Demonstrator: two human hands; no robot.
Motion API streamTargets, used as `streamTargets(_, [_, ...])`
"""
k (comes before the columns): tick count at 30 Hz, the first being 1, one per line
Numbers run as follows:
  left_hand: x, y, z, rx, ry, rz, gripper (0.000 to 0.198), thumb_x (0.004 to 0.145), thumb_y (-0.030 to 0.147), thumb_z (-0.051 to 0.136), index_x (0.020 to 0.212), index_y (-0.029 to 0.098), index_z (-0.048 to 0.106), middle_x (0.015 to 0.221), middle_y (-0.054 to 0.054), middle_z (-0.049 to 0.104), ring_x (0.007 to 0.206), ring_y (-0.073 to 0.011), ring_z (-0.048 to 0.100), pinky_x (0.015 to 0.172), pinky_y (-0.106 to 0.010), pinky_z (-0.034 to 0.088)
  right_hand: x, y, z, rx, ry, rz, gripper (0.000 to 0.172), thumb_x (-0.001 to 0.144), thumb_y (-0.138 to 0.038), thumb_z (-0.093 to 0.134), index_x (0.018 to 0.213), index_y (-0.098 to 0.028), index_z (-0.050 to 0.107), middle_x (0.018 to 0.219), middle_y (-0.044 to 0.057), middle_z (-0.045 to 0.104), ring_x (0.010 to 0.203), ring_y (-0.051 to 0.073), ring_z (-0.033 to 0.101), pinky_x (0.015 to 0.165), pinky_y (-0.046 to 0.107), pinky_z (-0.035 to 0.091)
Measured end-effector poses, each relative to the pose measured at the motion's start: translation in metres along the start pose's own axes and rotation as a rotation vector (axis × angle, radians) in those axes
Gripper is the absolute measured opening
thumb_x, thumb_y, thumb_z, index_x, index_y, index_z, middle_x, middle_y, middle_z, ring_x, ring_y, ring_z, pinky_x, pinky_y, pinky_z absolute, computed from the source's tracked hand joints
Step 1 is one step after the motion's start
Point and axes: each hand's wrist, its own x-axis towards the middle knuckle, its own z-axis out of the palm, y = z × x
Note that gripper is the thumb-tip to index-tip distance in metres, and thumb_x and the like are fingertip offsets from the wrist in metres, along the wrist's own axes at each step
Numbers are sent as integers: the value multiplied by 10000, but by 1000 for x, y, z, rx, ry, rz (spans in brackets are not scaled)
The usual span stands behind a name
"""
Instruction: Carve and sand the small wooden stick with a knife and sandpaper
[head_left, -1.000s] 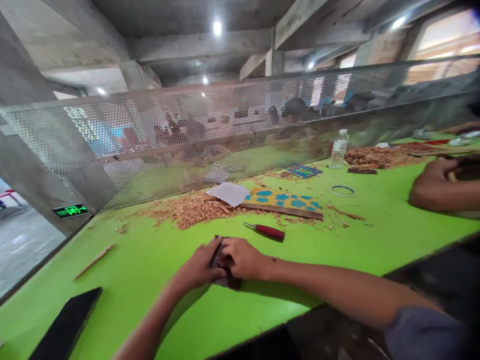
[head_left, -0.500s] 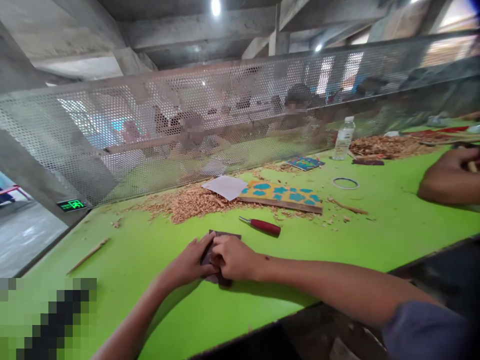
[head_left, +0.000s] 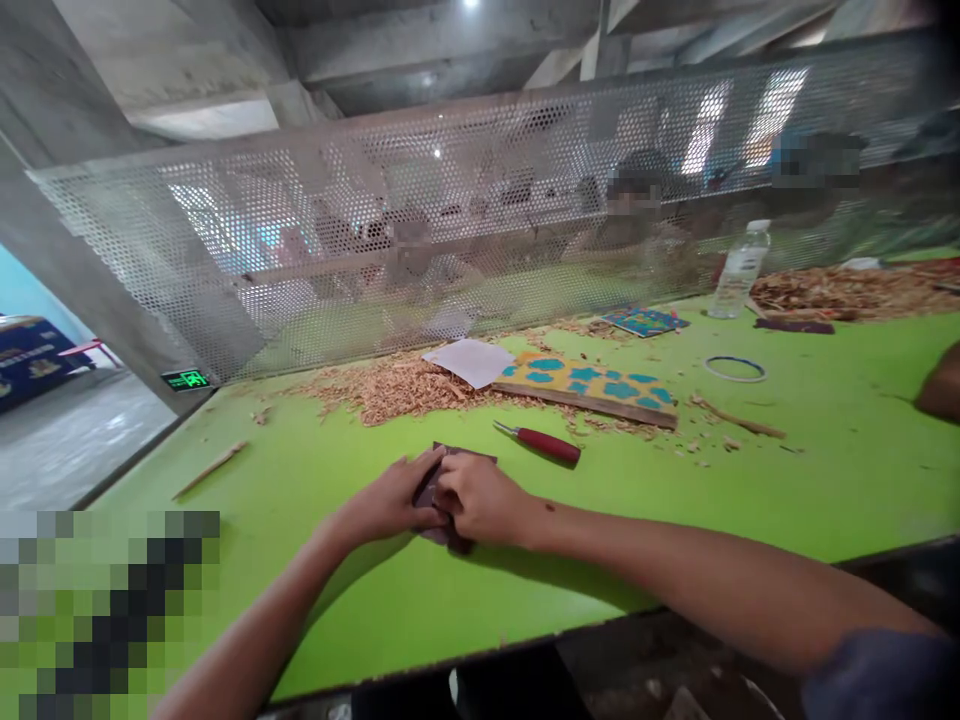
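Observation:
A dark brown sheet that looks like sandpaper point(head_left: 429, 490) lies on the green tabletop in front of me. My left hand point(head_left: 390, 500) holds it at its left side, fingers stretched along the far edge and thumb on the near part. Over the sheet's right half, my right hand point(head_left: 484, 500) is closed, its curled fingertips pressed down. Whatever is in those fingers is hidden. Just beyond my right hand lies a carving gouge with a red handle point(head_left: 549, 446), its metal blade pointing left.
Behind the gouge are a yellow board with blue shapes point(head_left: 600, 385), white paper point(head_left: 472, 362) and wood shavings point(head_left: 405, 392). A water bottle point(head_left: 741, 272), a ring point(head_left: 735, 368) and a co-worker's arm point(head_left: 941, 385) are at right. A thin stick point(head_left: 210, 470) lies left; a perforated screen point(head_left: 337, 270) borders the table.
The view has turned, so the tabletop things sit further right and the co-worker's hand has mostly left the frame. Both my hands keep nearly the same pose on the sheet.

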Motion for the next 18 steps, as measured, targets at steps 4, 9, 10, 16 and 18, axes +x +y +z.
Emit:
streamTargets(4, [0,0,0,25,-3,5,939,832,550,721,1593,173,320,1555,-201,480,1337,-394,523,1116,-505,400,0,0,-1,-121,46,155,110,755,-107,604,715,-146,700,799,77,633,734,182,524,663,300,347])
streamTargets(9, [0,0,1,26,3,30,919,831,557,718,1588,206,334,1554,-172,489,1315,-385,538,1097,-480,418,-2,-1,-2,-54,6,104,119,782,-122,617,717,-156,711,817,70,651,744,175,541,671,287,353])
streamTargets(10, [0,0,1,26,-1,25,924,830,560,718,1590,206,331,1542,-172,502,1298,-386,548,1089,-484,423,-2,0,-2,-70,29,168,135,778,-107,602,701,-153,703,796,73,643,729,176,534,658,291,345])
streamTargets(16, [-2,2,0,1,0,28,927,809,510,750,1583,195,348,1566,-177,472,1336,-389,511,1123,-486,386,-1,2,1,25,14,79,118,761,-101,609,719,-161,702,833,64,655,761,172,550,693,274,364])
streamTargets(18, [-3,6,-1,10,-13,-7,957,805,509,753,1595,185,322,1550,-189,488,1312,-395,528,1105,-496,398,0,2,0,-45,51,204,158,767,-86,577,667,-156,677,783,70,631,712,170,522,649,288,333])
